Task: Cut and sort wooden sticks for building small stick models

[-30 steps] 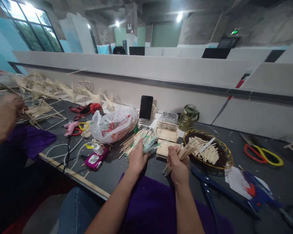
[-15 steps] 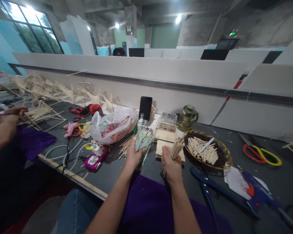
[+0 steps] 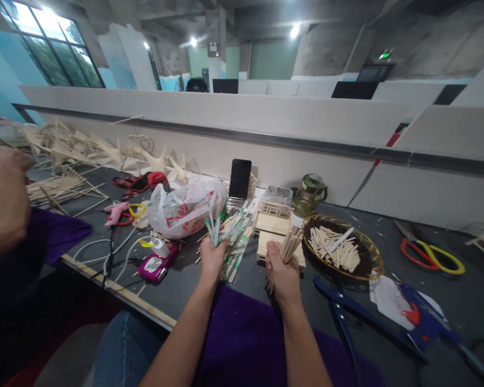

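My left hand (image 3: 213,257) is closed around a crumpled clear plastic wrapper (image 3: 214,230) with bluish-green strips, its loose ends sticking up. Just right of that hand lie wooden sticks in green-printed packaging (image 3: 237,250) on the dark table. My right hand (image 3: 284,274) grips a bundle of thin wooden sticks (image 3: 292,243), which pokes out above and below the fist. Behind this fist is a small structure of wooden sticks (image 3: 272,217), partly covered by the hand. To its right, a gold-rimmed basket (image 3: 377,252) holds many short sticks (image 3: 336,250) and a white pen (image 3: 342,239).
A plastic bag (image 3: 185,212), a phone (image 3: 240,178) and a green jug (image 3: 310,194) stand towards the partition. Blue long-handled pliers (image 3: 339,301), scissors (image 3: 431,255) and a blue glue gun (image 3: 423,317) lie right. Leftward are a purple power strip (image 3: 157,266), cords and a co-worker's arm (image 3: 6,199).
My left hand has moved left with the plastic wrapper, uncovering more of the packaged sticks. My right hand stays put with its bundle. The co-worker's hand at left has risen.
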`<act>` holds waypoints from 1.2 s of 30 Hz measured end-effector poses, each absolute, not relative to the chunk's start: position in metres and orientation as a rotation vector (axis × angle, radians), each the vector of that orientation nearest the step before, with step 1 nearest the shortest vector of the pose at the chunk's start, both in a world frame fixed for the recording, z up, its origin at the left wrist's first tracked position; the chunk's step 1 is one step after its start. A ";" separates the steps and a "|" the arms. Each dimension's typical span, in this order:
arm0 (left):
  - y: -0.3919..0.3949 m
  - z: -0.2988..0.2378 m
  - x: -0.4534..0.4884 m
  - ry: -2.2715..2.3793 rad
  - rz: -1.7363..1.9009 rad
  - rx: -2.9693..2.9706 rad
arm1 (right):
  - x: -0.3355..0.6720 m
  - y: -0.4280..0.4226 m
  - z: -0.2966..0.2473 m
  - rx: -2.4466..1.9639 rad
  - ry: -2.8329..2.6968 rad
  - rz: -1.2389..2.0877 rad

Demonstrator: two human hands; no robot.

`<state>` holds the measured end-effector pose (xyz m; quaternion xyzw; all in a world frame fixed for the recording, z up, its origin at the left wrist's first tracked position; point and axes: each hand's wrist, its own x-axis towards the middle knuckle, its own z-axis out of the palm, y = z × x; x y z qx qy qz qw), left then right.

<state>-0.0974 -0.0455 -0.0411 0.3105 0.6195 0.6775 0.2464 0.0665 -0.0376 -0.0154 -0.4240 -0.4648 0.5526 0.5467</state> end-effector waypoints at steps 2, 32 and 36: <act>-0.045 -0.043 -0.097 1.574 1.888 0.738 | 0.066 -0.038 -0.014 -1.012 -1.098 1.311; -0.048 -0.035 -0.076 1.504 1.814 0.903 | 0.084 -0.033 -0.013 -0.945 -1.613 0.635; -0.051 -0.031 -0.071 1.462 1.752 0.907 | 0.082 -0.030 -0.019 -0.920 -1.662 0.714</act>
